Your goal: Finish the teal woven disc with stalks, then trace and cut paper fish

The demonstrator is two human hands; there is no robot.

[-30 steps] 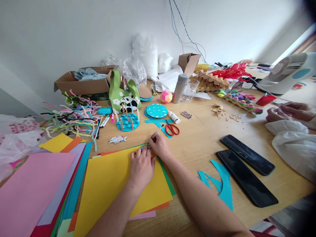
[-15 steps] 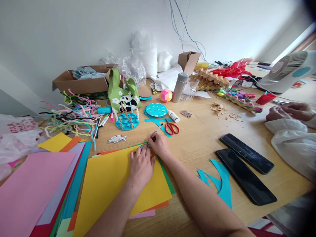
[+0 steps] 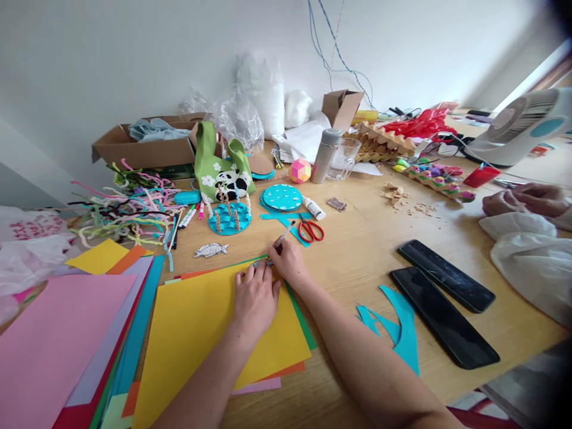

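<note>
My left hand lies with fingers stretched over the top of a yellow sheet of paper. Its fingertips press on a small dark-outlined paper cutout, mostly hidden beneath them. Closed around a slim pen, my right hand rests at the sheet's upper right corner, with the pen's tip hidden behind the fingers. A candy-shaped paper cutout lies on the table beyond the sheet. Red-handled scissors and blue paper strips are just past my right hand.
Coloured paper is stacked at left, beside pipe cleaners. Blue scraps and two phones lie at right. Farther back stand a green panda bag, a glue bottle and a grey flask. Another person's hands are at far right.
Both hands stay in almost the same place, the left on the paper and the right around the pen. The view has shifted very slightly.
</note>
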